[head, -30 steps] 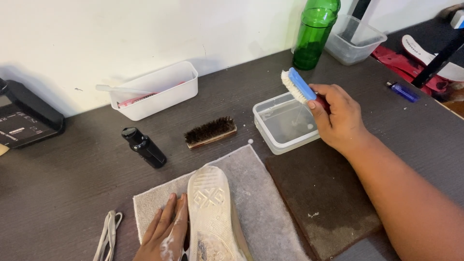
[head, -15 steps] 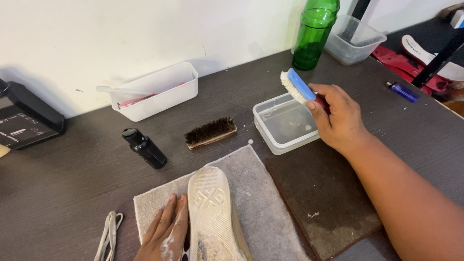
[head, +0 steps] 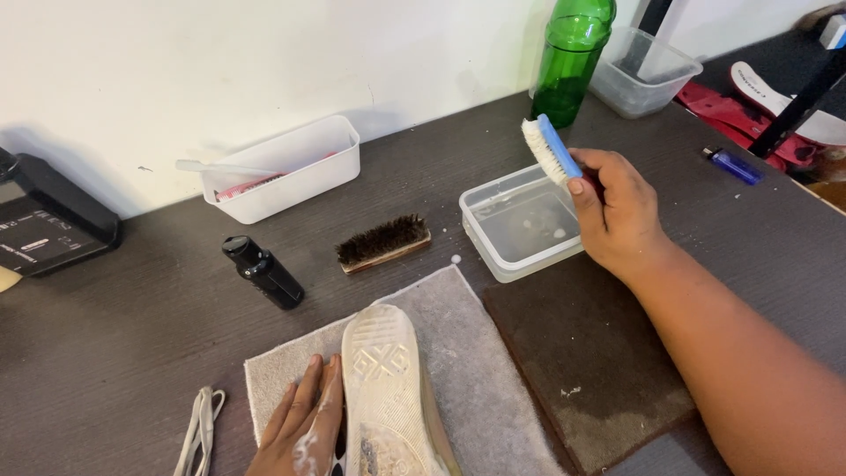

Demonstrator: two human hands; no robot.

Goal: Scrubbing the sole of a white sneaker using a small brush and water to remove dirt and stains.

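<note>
Shoe, sole up on the towel at the bench's near edge: I judge scrubbing half done; left hand, fingers together, steadies it, right hand pinches the blue brush above the water tub.

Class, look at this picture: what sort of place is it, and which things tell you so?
Probably a shoe-cleaning bench: a white-soled shoe on a grey cloth, a blue-backed white-bristled brush over a clear water tub, and a wooden brush.

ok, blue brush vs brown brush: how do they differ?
The blue brush has white bristles and is held over the clear tub by the right hand; the brown brush has dark bristles and lies untouched on the table. Both are small hand brushes.
</note>
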